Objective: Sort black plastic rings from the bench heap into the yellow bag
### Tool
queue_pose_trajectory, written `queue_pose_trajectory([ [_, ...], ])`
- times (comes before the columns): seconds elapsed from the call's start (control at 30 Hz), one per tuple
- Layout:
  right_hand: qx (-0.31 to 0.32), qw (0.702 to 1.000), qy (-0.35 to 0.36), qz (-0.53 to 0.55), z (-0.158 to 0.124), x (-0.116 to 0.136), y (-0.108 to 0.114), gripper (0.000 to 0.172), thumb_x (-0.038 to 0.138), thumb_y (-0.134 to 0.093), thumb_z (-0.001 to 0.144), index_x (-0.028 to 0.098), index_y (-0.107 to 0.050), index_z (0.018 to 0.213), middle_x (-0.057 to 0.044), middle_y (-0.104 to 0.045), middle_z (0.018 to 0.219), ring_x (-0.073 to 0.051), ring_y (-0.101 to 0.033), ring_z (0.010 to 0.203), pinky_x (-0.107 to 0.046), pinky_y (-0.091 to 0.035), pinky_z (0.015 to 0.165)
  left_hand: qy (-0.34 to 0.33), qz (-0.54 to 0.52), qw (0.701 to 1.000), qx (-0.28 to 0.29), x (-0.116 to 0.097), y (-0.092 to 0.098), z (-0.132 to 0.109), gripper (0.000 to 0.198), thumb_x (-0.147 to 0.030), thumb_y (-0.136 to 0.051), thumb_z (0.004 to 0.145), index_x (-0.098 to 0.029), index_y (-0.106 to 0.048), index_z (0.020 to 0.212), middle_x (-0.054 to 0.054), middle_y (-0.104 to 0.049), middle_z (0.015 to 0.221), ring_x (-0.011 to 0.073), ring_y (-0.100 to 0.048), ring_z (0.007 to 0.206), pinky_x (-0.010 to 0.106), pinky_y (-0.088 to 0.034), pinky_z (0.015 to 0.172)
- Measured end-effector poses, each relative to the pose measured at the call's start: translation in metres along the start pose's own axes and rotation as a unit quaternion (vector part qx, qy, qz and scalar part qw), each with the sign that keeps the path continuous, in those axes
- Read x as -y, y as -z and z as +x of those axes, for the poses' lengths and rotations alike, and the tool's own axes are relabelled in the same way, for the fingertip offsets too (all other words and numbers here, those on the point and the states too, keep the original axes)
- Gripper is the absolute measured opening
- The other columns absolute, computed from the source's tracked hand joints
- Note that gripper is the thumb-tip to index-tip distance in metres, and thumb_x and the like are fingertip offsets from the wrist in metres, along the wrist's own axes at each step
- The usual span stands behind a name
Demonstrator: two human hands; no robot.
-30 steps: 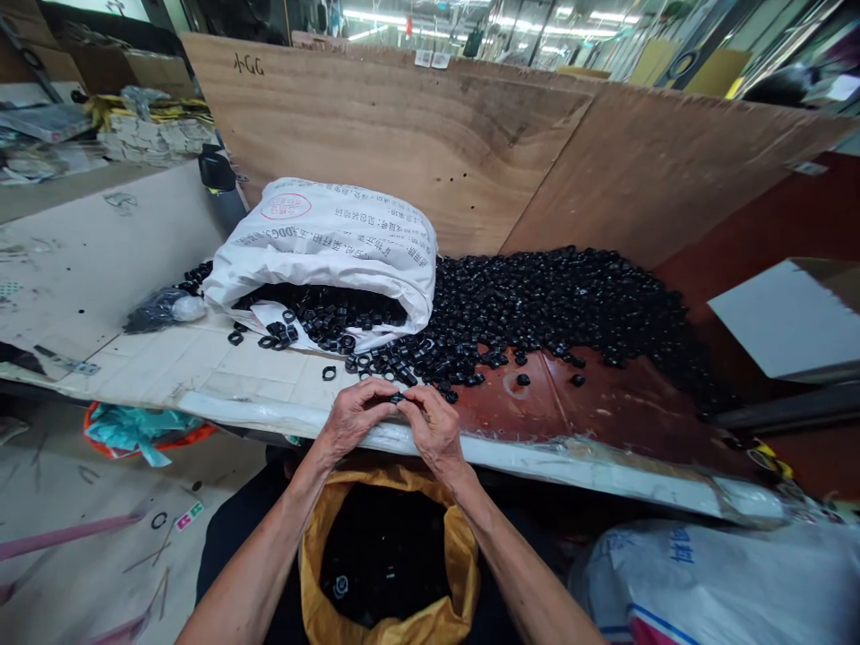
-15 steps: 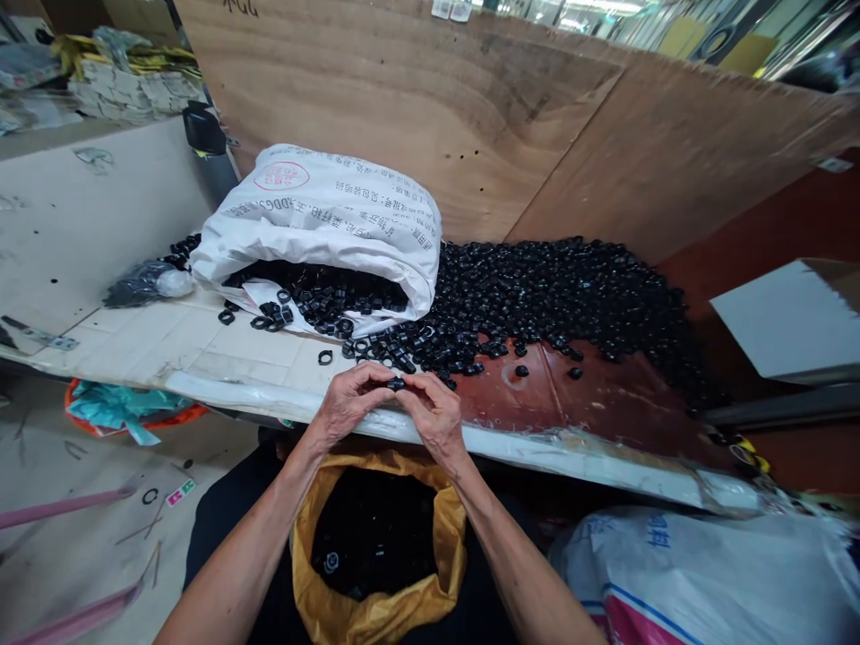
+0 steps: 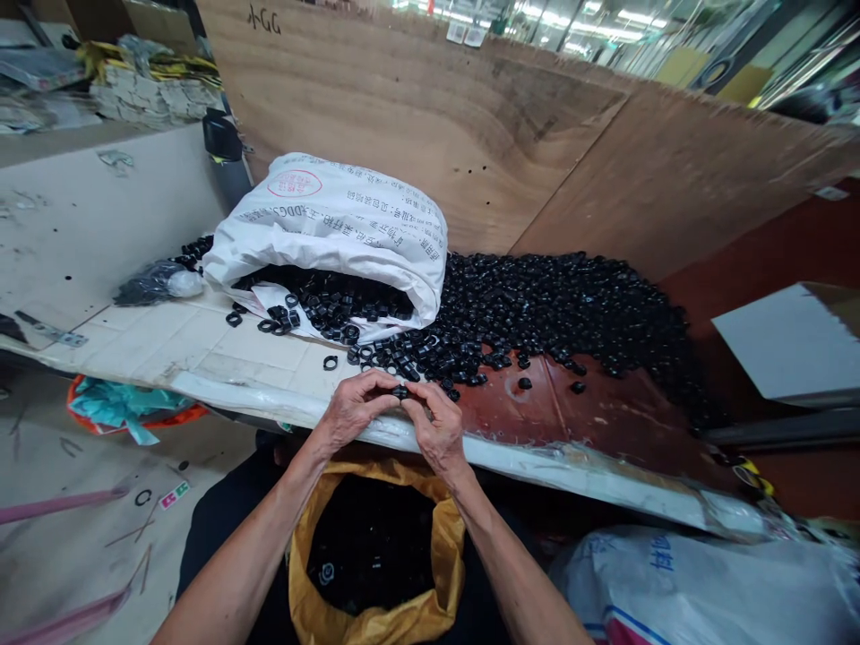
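Part: a small black piece (image 3: pixel 400 392), in front of the sack (image 3: pixel 329 210) toward its right end, by the bench's near edge.
Left hand (image 3: pixel 355 408): thumb and fingertips pinched narrowly on the part.
Right hand (image 3: pixel 436 425): a matching pinch from the other side — the two hands' fingertips nearly meet over the part.
Done: judging by this view, one part is being handled; the bag (image 3: pixel 444 560), nearer the person than the sack, shows dark contents, but how full it is cannot be told.
Remaining: plenty, it seems — a broad heap (image 3: pixel 571 300) right of the sack, and more pieces at the sack's mouth.
Pieces: hard-looking, glossy, black; those lying loose before the sack, like this ring (image 3: pixel 330 363), are short open hoops.
Sack: white, printed, creased, lying on its side, mouth gaping.
Bag: yellow-brown, soft, crumpled rim, standing open.
Bench (image 3: pixel 161 336): pale, seamed sheeting before the sack, shiny red-brown surface to its right.
Board (image 3: pixel 430 116): flat, grained wood behind the sack.
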State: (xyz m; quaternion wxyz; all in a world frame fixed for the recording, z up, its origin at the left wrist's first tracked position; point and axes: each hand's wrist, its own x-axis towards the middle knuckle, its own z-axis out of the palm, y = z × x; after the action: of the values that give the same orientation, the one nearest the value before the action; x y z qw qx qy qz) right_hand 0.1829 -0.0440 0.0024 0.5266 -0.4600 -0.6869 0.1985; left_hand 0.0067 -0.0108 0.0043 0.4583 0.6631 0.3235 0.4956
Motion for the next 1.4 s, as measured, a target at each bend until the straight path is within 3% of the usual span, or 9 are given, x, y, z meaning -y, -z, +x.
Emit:
queue_pose_trajectory([
  [0.1, 0.019, 1.0, -0.018, -0.008, -0.002, -0.001, -0.001, 0.022, 0.019, -0.054, 0.097, 0.019, -0.07, 0.111, -0.003, -0.066, 0.081, -0.014, -0.062, 0.06, -0.029, -0.054, 0.063, -0.009, -0.005, 1.0, -0.012, 0.003, 0.0, -0.001, 0.015, -0.024, -0.076, 0.085, -0.017, -0.074, 0.098, 0.008, -0.071, 0.1, 0.0189, -0.067, 0.095, 0.032, -0.052, 0.089],
  [0.33, 0.017, 0.999, -0.02, -0.022, 0.002, 0.001, 0.002, 0.016, 0.024, -0.057, 0.096, 0.019, -0.072, 0.101, -0.006, -0.07, 0.087, -0.018, -0.065, 0.076, -0.029, -0.052, 0.069, -0.007, 0.011, 1.0, -0.001, 0.002, 0.0, -0.001, 0.015, -0.027, -0.075, 0.086, -0.017, -0.074, 0.098, 0.008, -0.071, 0.099, 0.0191, -0.067, 0.094, 0.033, -0.053, 0.088],
  [0.6, 0.018, 0.991, -0.008, -0.132, -0.001, -0.002, -0.008, 0.042, 0.03, -0.055, 0.1, 0.02, -0.054, 0.06, 0.002, -0.05, 0.056, -0.012, -0.046, 0.054, -0.025, -0.038, 0.058, -0.033, 0.047, 0.998, 0.006, -0.002, 0.001, -0.001, 0.016, -0.031, -0.073, 0.089, -0.017, -0.073, 0.096, 0.008, -0.071, 0.098, 0.0185, -0.067, 0.093, 0.032, -0.053, 0.088],
  [0.73, -0.035, 0.996, -0.032, -0.074, 0.0, 0.0, -0.006, 0.021, 0.033, -0.065, 0.094, 0.018, -0.064, 0.079, 0.002, -0.056, 0.063, -0.012, -0.05, 0.054, -0.024, -0.041, 0.055, -0.013, 0.031, 0.999, 0.008, -0.003, 0.0, -0.001, 0.016, -0.03, -0.074, 0.088, -0.017, -0.072, 0.097, 0.008, -0.07, 0.1, 0.0188, -0.067, 0.095, 0.032, -0.053, 0.089],
  [0.87, 0.001, 1.0, -0.003, -0.011, 0.0, 0.002, -0.002, 0.019, 0.028, -0.059, 0.095, 0.018, -0.069, 0.107, -0.005, -0.066, 0.084, -0.017, -0.062, 0.073, -0.028, -0.051, 0.067, -0.009, 0.015, 1.0, 0.008, -0.001, 0.0, -0.002, 0.015, -0.029, -0.073, 0.089, -0.018, -0.072, 0.099, 0.007, -0.07, 0.1, 0.0185, -0.066, 0.095, 0.032, -0.052, 0.089],
  [0.97, 0.0, 0.999, -0.007, -0.038, -0.001, 0.0, -0.003, 0.02, 0.028, -0.055, 0.098, 0.018, -0.071, 0.091, -0.003, -0.063, 0.073, -0.015, -0.059, 0.065, -0.026, -0.048, 0.064, -0.016, 0.017, 1.0, 0.008, 0.001, 0.001, -0.002, 0.014, -0.027, -0.073, 0.089, -0.018, -0.072, 0.098, 0.007, -0.07, 0.099, 0.0182, -0.066, 0.095, 0.032, -0.052, 0.09],
  [1.07, 0.011, 0.996, -0.005, -0.093, -0.003, -0.001, -0.006, 0.039, 0.03, -0.054, 0.1, 0.019, -0.06, 0.063, 0.001, -0.052, 0.057, -0.012, -0.049, 0.054, -0.025, -0.042, 0.058, -0.018, 0.03, 0.999, 0.005, 0.001, 0.001, -0.002, 0.014, -0.026, -0.074, 0.088, -0.017, -0.072, 0.098, 0.007, -0.07, 0.1, 0.0185, -0.066, 0.096, 0.032, -0.052, 0.09],
  [1.27, -0.006, 0.999, -0.012, -0.05, -0.001, 0.007, -0.002, 0.019, 0.034, -0.061, 0.094, 0.017, -0.068, 0.094, -0.002, -0.063, 0.076, -0.013, -0.054, 0.058, -0.025, -0.046, 0.058, -0.001, 0.031, 0.999, -0.006, 0.004, 0.002, -0.003, 0.016, -0.029, -0.073, 0.088, -0.017, -0.071, 0.098, 0.008, -0.07, 0.101, 0.0195, -0.067, 0.097, 0.033, -0.052, 0.091],
  [1.4, -0.002, 0.998, -0.018, -0.06, -0.001, 0.008, 0.0, 0.029, 0.029, -0.058, 0.096, 0.018, -0.064, 0.07, 0.0, -0.057, 0.063, -0.012, -0.05, 0.053, -0.026, -0.044, 0.056, 0.009, 0.017, 1.0, -0.017, 0.006, 0.001, -0.003, 0.018, -0.03, -0.073, 0.087, -0.017, -0.071, 0.099, 0.009, -0.07, 0.102, 0.0203, -0.067, 0.097, 0.033, -0.053, 0.089],
])
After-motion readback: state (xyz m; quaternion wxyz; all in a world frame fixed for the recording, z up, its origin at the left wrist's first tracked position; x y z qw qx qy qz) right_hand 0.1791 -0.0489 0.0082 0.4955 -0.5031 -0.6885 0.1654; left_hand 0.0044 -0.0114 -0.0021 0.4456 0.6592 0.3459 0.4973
